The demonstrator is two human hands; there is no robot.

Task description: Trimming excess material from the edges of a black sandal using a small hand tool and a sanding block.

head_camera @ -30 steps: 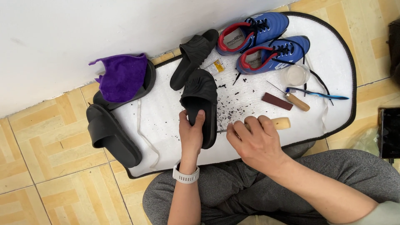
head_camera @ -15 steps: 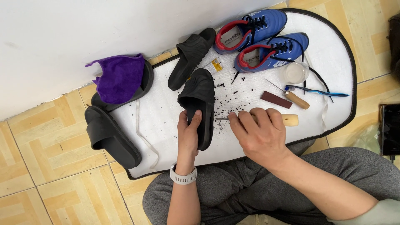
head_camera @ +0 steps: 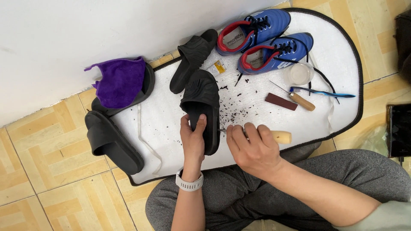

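While the left hand [head_camera: 193, 141] clamps a black slide sandal [head_camera: 201, 107] flat on the white mat [head_camera: 334, 64], seemingly to steady it, the right hand [head_camera: 252, 147] is closed around a wooden-handled tool [head_camera: 280, 137] whose tip meets the sandal's edge at three o'clock. Matte, ribbed rubber; dark crumbs [head_camera: 239, 109] scatter toward two o'clock.
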